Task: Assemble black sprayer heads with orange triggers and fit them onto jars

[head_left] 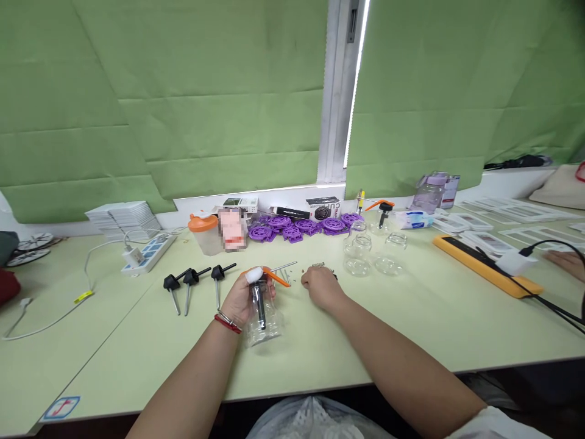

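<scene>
I have my left hand (242,299) wrapped around a clear bottle (264,320) lying tilted on the tabletop (411,329), near the middle of the front edge. A black pump tube runs down inside it, and the orange-and-white pump head (267,275) sits at its neck, right at my fingertips. A red bracelet circles that wrist. My right hand (320,285) rests just beside it, fingers curled down over small metal parts (320,266) on the tabletop; I cannot tell whether it has pinched one. Three black pump stems (192,281) lie in a row to the left, apart from my hand. Further back stand three empty glass bottles (365,253), and behind them, toward the rear edge, a heap of purple plastic pieces (301,227). Another person's hand (567,263) shows at the right edge beside an orange power strip (484,266).
</scene>
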`<act>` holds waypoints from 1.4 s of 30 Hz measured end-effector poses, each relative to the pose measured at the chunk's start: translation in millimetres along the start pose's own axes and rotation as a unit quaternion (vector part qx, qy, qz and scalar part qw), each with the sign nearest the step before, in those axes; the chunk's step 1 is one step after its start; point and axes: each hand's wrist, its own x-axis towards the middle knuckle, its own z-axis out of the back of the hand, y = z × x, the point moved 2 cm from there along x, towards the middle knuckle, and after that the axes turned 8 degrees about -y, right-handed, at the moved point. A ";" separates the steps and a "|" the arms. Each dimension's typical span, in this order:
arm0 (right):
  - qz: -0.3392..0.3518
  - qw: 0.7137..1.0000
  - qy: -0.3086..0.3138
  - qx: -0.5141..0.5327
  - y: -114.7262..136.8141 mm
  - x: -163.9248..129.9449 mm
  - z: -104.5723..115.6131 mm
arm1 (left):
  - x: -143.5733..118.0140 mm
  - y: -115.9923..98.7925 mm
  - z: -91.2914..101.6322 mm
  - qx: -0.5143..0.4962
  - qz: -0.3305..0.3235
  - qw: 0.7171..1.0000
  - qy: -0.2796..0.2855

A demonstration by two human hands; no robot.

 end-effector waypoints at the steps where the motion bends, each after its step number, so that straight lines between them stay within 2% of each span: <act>1: 0.004 1.000 0.001 -0.011 0.4 0.7 -1.1 | -0.5 -0.1 -0.5 0.000 -0.002 1.000 0.003; 5: -0.011 1.000 -0.002 -0.020 -2.3 2.5 -7.1 | -0.9 -1.2 -1.7 0.006 -0.008 1.000 0.008; 9: -0.042 0.999 -0.006 0.015 -3.8 2.3 -8.6 | -0.4 -2.2 -1.9 0.015 -0.005 1.000 -0.001; 14: -0.087 0.992 -0.014 0.091 -12.1 -2.7 11.4 | 0.0 -2.7 -0.7 0.012 -0.012 1.000 -0.004; 18: -0.097 0.987 0.025 0.124 -26.0 -7.6 26.1 | 1.8 -2.7 1.3 0.003 -0.007 1.000 -0.002; 22: -0.119 0.985 0.062 0.108 -34.0 -7.6 22.3 | 2.4 -2.7 2.7 -0.006 -0.001 1.000 -0.006; 26: -0.136 0.984 0.033 0.107 -37.4 -5.1 17.8 | 2.2 -2.3 2.6 -0.018 0.011 1.000 -0.015; 30: -0.136 0.983 -0.007 0.122 -37.0 -4.1 23.4 | 2.0 -2.2 0.7 -0.022 0.014 0.999 -0.035; 33: -0.123 0.969 -0.051 0.210 -25.8 -6.6 28.2 | 1.6 -2.0 -1.6 -0.041 0.001 0.998 -0.051; 35: -0.118 0.933 -0.018 0.339 -11.5 -11.1 25.6 | 1.7 -2.9 -2.6 -0.077 -0.037 0.994 -0.069; 36: -0.117 0.901 0.032 0.417 -2.6 -14.2 22.3 | 1.7 -3.7 -2.9 -0.101 -0.062 0.990 -0.076; 37: -0.120 0.855 0.093 0.496 6.8 -17.7 18.7 | 1.8 -4.6 -3.0 -0.123 -0.087 0.985 -0.079; 39: -0.136 0.742 0.199 0.625 23.2 -24.5 13.1 | 2.1 -6.2 -3.5 -0.151 -0.117 0.979 -0.065; 40: -0.146 0.693 0.224 0.669 28.6 -26.7 12.1 | 2.1 -6.7 -3.9 -0.152 -0.124 0.979 -0.053; 41: -0.158 0.656 0.228 0.702 31.6 -27.6 12.5 | 2.1 -7.3 -4.4 -0.145 -0.133 0.980 -0.041; 42: -0.171 0.632 0.213 0.725 32.0 -27.3 13.8 | 1.8 -7.7 -4.8 -0.132 -0.145 0.980 -0.034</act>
